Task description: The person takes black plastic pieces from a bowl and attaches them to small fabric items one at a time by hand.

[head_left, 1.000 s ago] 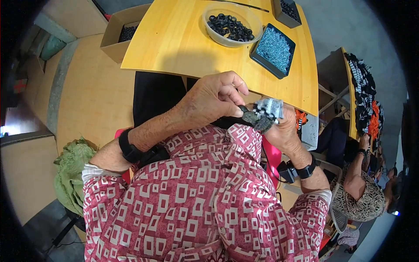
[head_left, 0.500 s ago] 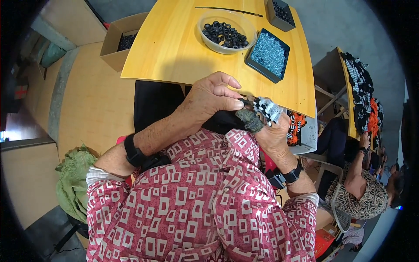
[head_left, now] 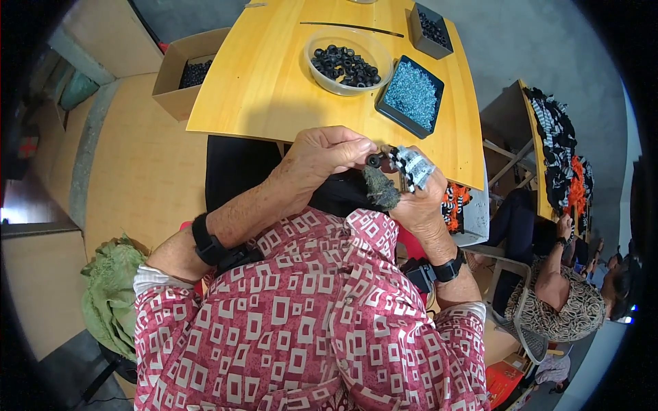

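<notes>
My left hand (head_left: 322,156) is closed in a pinch, thumb against forefinger. Just below its fingertips is a small black ring (head_left: 373,160), which it seems to grip. My right hand (head_left: 421,198) is closed around a fuzzy grey-green piece (head_left: 381,190), whose kind I cannot make out. A black-and-white checkered strip with a pale, shiny patch (head_left: 415,166) stands up from the same grip; the right fingers are mostly hidden behind it. Both hands are close together at the table's near edge, above my lap.
On the yellow table (head_left: 264,75) stand a clear bowl of black rings (head_left: 322,81), a black tray of bluish beads (head_left: 397,125) and a grey bin (head_left: 433,45). A thin dark rod (head_left: 349,28) lies behind. Left is a cardboard box (head_left: 168,79); right, a seated person (head_left: 555,301).
The left fingertips have shifted slightly up and left, and the black ring now shows plainly. The grey-green piece has tilted more upright. The view has shifted a little.
</notes>
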`<action>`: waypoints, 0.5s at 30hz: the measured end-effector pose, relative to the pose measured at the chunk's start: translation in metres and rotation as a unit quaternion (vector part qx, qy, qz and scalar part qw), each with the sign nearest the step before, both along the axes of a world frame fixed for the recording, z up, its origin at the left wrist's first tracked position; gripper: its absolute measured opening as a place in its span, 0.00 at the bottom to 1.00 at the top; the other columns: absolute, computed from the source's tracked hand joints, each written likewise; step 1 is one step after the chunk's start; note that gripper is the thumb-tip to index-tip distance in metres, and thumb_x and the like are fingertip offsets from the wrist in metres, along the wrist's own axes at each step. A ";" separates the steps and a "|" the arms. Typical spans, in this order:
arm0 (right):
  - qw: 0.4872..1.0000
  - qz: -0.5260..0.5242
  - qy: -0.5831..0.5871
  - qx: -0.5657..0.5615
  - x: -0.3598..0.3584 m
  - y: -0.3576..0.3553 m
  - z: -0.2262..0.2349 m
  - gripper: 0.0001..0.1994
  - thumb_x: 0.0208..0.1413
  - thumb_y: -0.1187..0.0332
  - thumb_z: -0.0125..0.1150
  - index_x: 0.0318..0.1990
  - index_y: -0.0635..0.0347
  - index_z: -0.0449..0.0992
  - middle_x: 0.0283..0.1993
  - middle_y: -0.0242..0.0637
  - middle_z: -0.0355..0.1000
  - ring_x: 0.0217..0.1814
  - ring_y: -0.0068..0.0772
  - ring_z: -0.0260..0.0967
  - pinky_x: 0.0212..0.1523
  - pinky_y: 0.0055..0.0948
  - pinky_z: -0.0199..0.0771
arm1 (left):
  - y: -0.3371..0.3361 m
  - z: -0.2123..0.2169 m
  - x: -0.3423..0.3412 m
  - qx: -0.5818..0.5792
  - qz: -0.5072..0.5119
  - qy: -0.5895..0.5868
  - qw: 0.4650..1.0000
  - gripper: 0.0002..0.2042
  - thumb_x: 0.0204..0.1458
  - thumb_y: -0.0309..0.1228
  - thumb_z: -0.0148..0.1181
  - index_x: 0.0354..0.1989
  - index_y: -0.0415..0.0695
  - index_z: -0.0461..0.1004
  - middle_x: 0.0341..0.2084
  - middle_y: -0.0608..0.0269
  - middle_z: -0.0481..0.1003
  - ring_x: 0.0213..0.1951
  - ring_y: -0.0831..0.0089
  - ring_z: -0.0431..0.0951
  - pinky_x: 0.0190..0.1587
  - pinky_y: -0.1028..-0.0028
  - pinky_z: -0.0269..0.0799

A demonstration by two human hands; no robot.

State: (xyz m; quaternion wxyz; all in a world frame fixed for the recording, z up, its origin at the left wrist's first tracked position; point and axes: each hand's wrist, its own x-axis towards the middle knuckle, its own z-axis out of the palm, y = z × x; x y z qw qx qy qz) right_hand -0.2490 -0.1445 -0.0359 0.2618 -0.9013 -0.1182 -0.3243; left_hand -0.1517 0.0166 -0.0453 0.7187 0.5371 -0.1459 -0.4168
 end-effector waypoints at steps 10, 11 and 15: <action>0.999 0.035 0.029 0.005 -0.002 -0.003 0.006 0.15 0.37 0.71 0.72 0.33 0.65 0.75 0.31 0.41 0.75 0.31 0.41 0.74 0.32 0.33 0.75 | -0.001 0.009 0.004 0.053 -0.079 -0.078 0.992 0.11 0.51 0.32 0.62 0.38 0.37 0.78 0.30 0.67 0.77 0.35 0.81 0.73 0.42 0.80 0.68; 0.999 0.031 0.033 0.014 -0.002 -0.004 0.007 0.14 0.37 0.72 0.71 0.33 0.65 0.75 0.31 0.42 0.74 0.31 0.41 0.74 0.32 0.33 0.75 | -0.002 0.006 0.003 0.034 -0.070 -0.076 0.994 0.11 0.51 0.32 0.62 0.38 0.37 0.78 0.30 0.66 0.77 0.35 0.81 0.73 0.42 0.80 0.68; 0.993 0.047 0.086 0.066 -0.004 -0.008 0.010 0.13 0.41 0.73 0.70 0.36 0.65 0.76 0.33 0.43 0.75 0.33 0.41 0.75 0.34 0.31 0.75 | -0.001 0.004 0.000 -0.003 -0.047 -0.045 0.998 0.11 0.51 0.31 0.62 0.39 0.37 0.77 0.32 0.65 0.77 0.36 0.80 0.75 0.43 0.80 0.69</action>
